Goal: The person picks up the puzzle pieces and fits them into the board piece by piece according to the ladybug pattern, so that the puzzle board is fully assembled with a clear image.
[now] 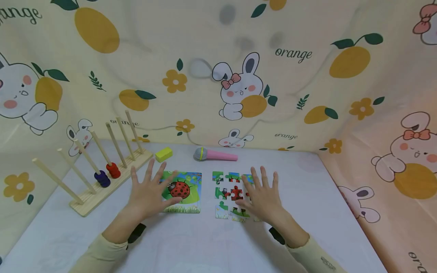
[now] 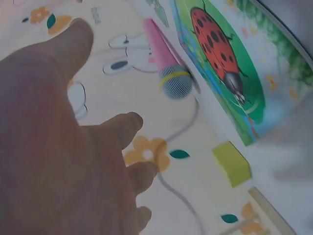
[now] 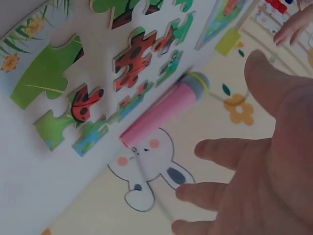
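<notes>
Hovering empty, fingers spread, are the left hand (image 1: 148,192) over the ladybug board (image 1: 186,188) and the right hand (image 1: 263,198) over the puzzle pieces (image 1: 236,193), which lie beside that board and look light, stiff and thin, likely best pinched by their edges.

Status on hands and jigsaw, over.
Left hand empty, near ladybug picture. Right hand empty, hiding some ladybug jigsaw pieces in head view. Pieces lie unjoined.

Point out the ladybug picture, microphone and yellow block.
Ladybug picture (image 1: 181,189), head view, on the ladybug's red shell.
Microphone (image 1: 218,154), head view, on the pink handle.
Yellow block (image 1: 164,154), head view, near its middle.
</notes>
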Demonstrator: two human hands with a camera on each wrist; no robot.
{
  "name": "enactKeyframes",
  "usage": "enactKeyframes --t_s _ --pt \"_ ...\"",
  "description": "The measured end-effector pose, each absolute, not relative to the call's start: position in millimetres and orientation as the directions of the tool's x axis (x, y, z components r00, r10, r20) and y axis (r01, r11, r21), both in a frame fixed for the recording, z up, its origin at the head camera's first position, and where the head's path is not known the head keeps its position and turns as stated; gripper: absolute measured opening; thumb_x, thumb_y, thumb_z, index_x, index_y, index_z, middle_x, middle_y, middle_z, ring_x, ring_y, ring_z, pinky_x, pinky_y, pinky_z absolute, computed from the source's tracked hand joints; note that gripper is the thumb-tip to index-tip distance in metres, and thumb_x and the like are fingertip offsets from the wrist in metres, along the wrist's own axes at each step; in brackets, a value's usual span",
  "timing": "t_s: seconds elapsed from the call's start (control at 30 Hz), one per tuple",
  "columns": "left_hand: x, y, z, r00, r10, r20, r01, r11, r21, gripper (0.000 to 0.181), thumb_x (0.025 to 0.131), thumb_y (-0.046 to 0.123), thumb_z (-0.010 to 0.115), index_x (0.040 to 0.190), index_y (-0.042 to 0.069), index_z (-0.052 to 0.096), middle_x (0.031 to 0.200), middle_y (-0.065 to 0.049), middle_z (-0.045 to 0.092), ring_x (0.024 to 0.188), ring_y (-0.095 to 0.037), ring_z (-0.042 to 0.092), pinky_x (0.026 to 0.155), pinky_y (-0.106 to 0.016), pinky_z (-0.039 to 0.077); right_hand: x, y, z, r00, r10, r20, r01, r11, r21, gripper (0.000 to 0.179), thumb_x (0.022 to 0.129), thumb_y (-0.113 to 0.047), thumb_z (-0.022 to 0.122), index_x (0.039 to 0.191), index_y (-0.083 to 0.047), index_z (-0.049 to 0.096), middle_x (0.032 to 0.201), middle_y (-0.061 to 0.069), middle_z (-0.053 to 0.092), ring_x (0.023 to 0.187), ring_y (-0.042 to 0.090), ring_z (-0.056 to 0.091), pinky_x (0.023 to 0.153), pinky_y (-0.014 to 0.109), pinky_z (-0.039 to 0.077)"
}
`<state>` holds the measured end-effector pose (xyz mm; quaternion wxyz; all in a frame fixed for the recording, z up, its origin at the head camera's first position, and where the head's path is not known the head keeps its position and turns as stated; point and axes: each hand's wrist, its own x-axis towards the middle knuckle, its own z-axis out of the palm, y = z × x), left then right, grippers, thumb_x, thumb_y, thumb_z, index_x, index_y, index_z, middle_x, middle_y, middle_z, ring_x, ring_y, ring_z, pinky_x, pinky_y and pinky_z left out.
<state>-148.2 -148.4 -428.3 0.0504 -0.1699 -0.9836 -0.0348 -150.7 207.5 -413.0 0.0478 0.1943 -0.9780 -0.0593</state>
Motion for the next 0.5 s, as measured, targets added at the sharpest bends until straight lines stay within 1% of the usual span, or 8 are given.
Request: enactKeyframes --t_s 0.07,0.17,0.27,0.33,0.4,0.5 --pt "-151 -155 -430 -0.94 0.333 0.076 0.339 0.935 0.098 0.089 0.085 0.069 0.06 0.155 0.018 0.038 0.163 -0.017 0.022 0.15 -0.046 -0.002 0.103 -0.081 -0.006 -156 206 -414 -0.916 -0.395 0.073 -0.386 0.915 0.115 0.078 0.09 -0.06 0.063 0.149 -0.012 0.048 0.157 0.024 0.033 0.146 0.049 0.02 0.11 0.075 0.009" --pt "-158 -167 -436 -0.935 0.355 0.008 0.349 0.917 0.195 0.094 0.085 0.063 0.067 0.154 0.007 0.036 0.162 -0.02 0.024 0.148 -0.049 0.003 0.101 -0.083 -0.005 -166 204 -417 -0.903 -0.421 0.086 -0.414 0.906 0.087 0.071 0.088 -0.052 0.069 0.143 -0.009 0.054 0.152 0.023 0.042 0.143 0.048 0.03 0.109 0.075 0.014" --pt "-165 -178 -443 -0.921 0.386 -0.043 0.359 0.887 0.29 0.098 0.083 0.059 0.071 0.152 -0.001 0.035 0.16 -0.023 0.026 0.147 -0.051 0.006 0.1 -0.084 -0.003 -178 200 -420 -0.895 -0.439 0.082 -0.438 0.898 0.033 0.063 0.088 -0.045 0.074 0.137 -0.008 0.06 0.145 0.022 0.05 0.139 0.045 0.038 0.109 0.074 0.017" --pt "-169 -184 -448 -0.908 0.415 -0.064 0.369 0.862 0.347 0.101 0.082 0.058 0.074 0.151 -0.004 0.035 0.16 -0.024 0.025 0.147 -0.052 0.007 0.099 -0.085 -0.001 -186 197 -421 -0.892 -0.446 0.072 -0.449 0.893 -0.028 0.058 0.088 -0.04 0.076 0.133 -0.007 0.062 0.14 0.02 0.055 0.136 0.043 0.043 0.11 0.074 0.016" --pt "-172 -189 -454 -0.893 0.443 -0.08 0.378 0.834 0.402 0.105 0.079 0.057 0.077 0.151 -0.005 0.034 0.161 -0.023 0.022 0.147 -0.051 0.005 0.099 -0.084 -0.001 -196 192 -424 -0.887 -0.457 0.065 -0.462 0.882 -0.097 0.052 0.088 -0.035 0.077 0.13 -0.006 0.064 0.135 0.017 0.06 0.132 0.04 0.048 0.11 0.073 0.017" --pt "-176 -195 -460 -0.869 0.486 -0.089 0.392 0.788 0.474 0.108 0.075 0.053 0.082 0.152 -0.006 0.032 0.162 -0.022 0.02 0.148 -0.05 0.001 0.1 -0.084 -0.001 -211 185 -426 -0.873 -0.483 0.07 -0.487 0.849 -0.207 0.046 0.088 -0.027 0.078 0.127 -0.005 0.066 0.128 0.013 0.065 0.125 0.034 0.055 0.11 0.071 0.02"
